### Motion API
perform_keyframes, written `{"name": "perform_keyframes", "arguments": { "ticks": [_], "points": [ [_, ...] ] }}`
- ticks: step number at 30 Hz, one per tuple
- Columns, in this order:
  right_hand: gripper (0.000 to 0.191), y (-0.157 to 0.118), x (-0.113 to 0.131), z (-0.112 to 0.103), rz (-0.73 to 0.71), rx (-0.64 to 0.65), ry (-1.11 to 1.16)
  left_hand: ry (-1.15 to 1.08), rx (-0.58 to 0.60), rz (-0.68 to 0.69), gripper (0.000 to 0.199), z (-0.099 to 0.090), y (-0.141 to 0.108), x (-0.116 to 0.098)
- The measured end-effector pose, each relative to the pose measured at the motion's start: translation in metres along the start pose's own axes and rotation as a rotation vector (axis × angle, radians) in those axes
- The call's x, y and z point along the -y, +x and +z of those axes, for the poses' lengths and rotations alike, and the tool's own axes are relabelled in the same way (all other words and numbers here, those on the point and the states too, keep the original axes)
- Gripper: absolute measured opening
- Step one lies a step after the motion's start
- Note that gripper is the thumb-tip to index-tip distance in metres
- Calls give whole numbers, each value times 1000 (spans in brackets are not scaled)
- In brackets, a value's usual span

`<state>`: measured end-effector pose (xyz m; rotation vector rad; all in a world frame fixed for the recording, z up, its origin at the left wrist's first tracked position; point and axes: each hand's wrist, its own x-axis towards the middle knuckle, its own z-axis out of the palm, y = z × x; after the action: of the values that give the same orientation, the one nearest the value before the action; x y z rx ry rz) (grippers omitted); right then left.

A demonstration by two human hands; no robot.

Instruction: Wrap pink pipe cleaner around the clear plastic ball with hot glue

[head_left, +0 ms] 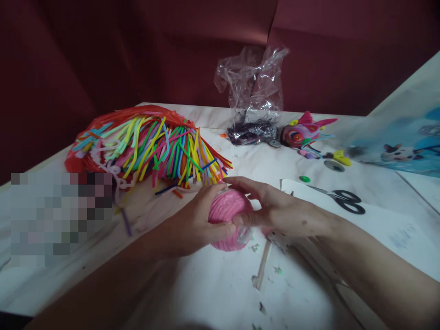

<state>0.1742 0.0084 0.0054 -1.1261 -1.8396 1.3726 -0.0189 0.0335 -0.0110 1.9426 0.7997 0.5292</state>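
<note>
You had both hands closed around a pink strand-wrapped ball (229,206) in the middle of the frame, just above the tabletop's lower half; whether it touched the surface could not be told. Your left hand (199,220) clasped its left side, thumb across the front, and your right hand (271,208) held its right side, thumb meeting the left one. Greyish patches showed between the pink strands at the ball's top and lower right.

Just below your right hand, a thin stick (264,266) lay on the white marbled table (213,298). To the right, black-handled scissors (349,202) rested on a white sheet of paper (385,224), with a green piece (304,179) near their tip. Beyond your left hand, multicoloured pipe cleaners (175,153) spilled from a red plastic bag (74,165) at centre left. A clear plastic bag (256,87) holding dark strands stood at upper centre, beside a colourful fish-like figure (299,132) at upper right.
</note>
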Motion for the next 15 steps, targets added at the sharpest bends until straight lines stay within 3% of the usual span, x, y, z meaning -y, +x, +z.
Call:
{"name": "perform_keyframes", "arguments": {
  "ticks": [9, 15],
  "points": [
    [63, 6, -10, -7, 56, -32, 80, 54, -71, -2, 56, -2, -2, -6],
    [55, 3, -8, -5, 67, -25, 150, -5, -28, -13, 47, -6, -1, -7]
  ]
}}
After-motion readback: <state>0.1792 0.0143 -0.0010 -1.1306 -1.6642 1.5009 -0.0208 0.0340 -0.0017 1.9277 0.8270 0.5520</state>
